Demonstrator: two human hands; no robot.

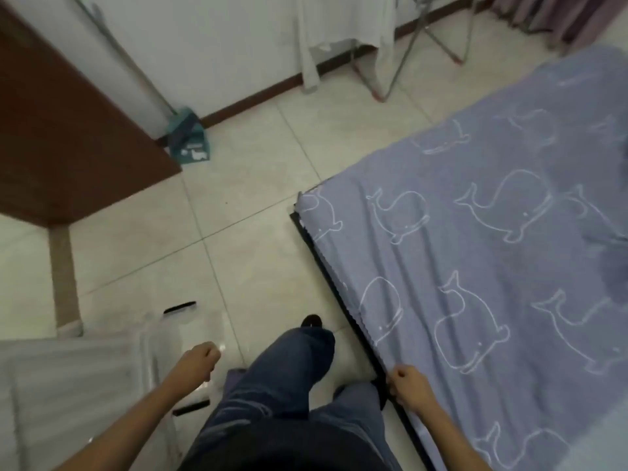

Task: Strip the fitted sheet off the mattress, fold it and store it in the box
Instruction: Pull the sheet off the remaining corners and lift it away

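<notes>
The fingers (397,374) of the right hand (409,390) are curled at the near edge of the sheet (475,266), though blur hides whether they pinch the cloth. The left hand (198,360) is closed in a fist, holding nothing, above the clear box (149,355) on the floor (258,185). The sheet, grey-blue with white outline whales, lies creased over the mattress and hides it all but for a dark strip (334,287) along the side, its far end cut off; white marks on a teal carton (188,137) by the wall are too blurred to read.
</notes>
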